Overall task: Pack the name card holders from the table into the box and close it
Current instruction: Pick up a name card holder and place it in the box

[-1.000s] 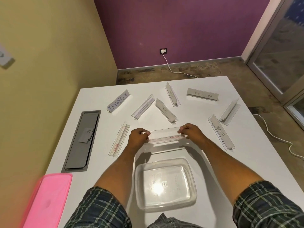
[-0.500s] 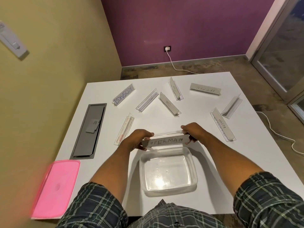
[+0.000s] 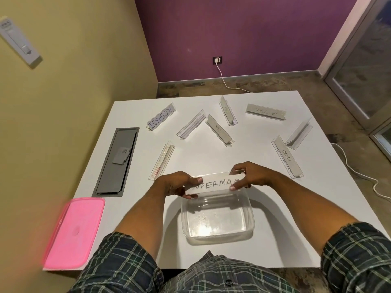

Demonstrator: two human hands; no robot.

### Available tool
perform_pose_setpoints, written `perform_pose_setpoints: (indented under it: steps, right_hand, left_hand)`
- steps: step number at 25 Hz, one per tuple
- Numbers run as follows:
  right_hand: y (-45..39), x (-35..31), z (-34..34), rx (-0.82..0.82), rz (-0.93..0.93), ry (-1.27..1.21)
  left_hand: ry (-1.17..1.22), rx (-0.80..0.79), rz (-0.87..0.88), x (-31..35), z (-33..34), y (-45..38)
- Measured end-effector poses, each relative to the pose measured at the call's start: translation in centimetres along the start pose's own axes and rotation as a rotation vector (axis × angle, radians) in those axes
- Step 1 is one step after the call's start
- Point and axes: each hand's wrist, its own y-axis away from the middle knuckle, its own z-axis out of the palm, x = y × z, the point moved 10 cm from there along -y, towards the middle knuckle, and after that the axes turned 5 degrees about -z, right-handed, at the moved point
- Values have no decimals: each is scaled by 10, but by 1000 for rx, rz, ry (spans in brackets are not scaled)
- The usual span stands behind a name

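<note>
Clear SUPERMAN holder (image 3: 215, 183) sits pinched at its ends in our left hand (image 3: 175, 185) and right hand (image 3: 251, 176) — each grip closed on it — above the box's (image 3: 249, 216) far rim, bare desk (image 3: 275, 208) alongside

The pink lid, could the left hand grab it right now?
Probably not yet. The left hand is pinching one end of the SUPERMAN card holder, so its grip is busy. The pink lid lies uncovered at the table's near left corner, so once the holder is let go, the way looks free.
</note>
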Motion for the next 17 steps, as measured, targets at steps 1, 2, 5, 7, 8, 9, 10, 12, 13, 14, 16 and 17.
perform_pose_setpoints:
  steps: [1, 2, 5, 7, 8, 9, 10, 12, 13, 14, 16, 17]
  right_hand:
    - [2, 1, 3, -24, -12, 103]
    - [5, 1, 5, -44, -20, 238]
    - [8, -5, 24, -156, -105, 747]
    - [7, -7, 43, -220, -212, 979]
    - [7, -8, 52, -231, -268, 1053]
    - [8, -10, 58, -231, -313, 1110]
    - [8, -10, 63, -225, -341, 1157]
    - [7, -7, 69, -207, -360, 1236]
    - [7, -5, 71, -195, -362, 1265]
    - [7, -3, 72, -179, -360, 1290]
    - [6, 1, 74, -134, -356, 1332]
    - [6, 1, 76, -111, -361, 1345]
  left_hand:
    - [-58, 7, -9, -1, 1, 0]
    - [-153, 17, -11, -1, 2, 1]
    - [-482, 6, -18, 3, 13, 2]
    - [-655, -15, -54, 3, 22, -1]
    - [-740, -19, -81, 1, 25, -3]
    - [-825, -13, -96, 0, 29, -5]
    - [-904, 11, -101, 1, 31, -7]
    - [-1058, 108, -72, 4, 32, -13]
    - [-1161, 181, -36, 7, 32, -13]
    - [-1265, 265, 17, 10, 32, -12]
    - [-1381, 410, 130, 13, 31, -9]
    - [-1403, 460, 174, 11, 30, -8]
